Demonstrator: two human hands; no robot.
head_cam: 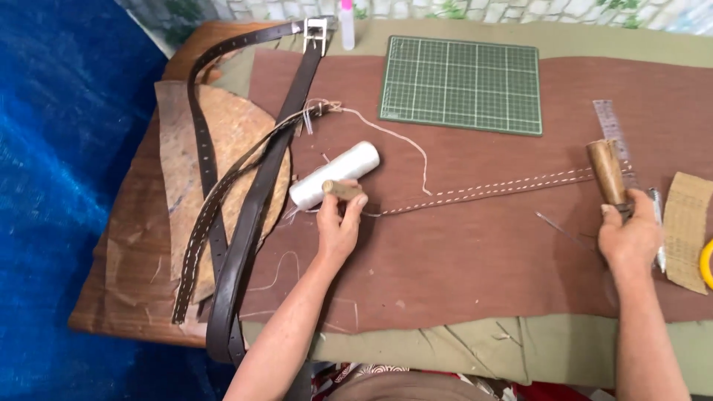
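Note:
My left hand (pixel 339 225) pinches a small wooden-handled tool (pixel 341 188) right in front of a white thread spool (pixel 334 173) lying on the brown cloth (pixel 460 260). A thin stitched leather strap (pixel 490 190) runs rightward from this hand across the cloth. My right hand (pixel 630 235) grips a wooden-handled tool (pixel 607 171) at the strap's right end, its handle pointing away from me. A metal ruler (pixel 610 126) lies just behind that handle.
A green cutting mat (pixel 461 83) lies at the back. A dark brown belt (pixel 252 208) with a buckle (pixel 315 33) loops over the left side, across a round cork-like piece (pixel 238 126). A tan leather scrap (pixel 687 223) sits at the right edge. A small bottle (pixel 346 26) stands behind.

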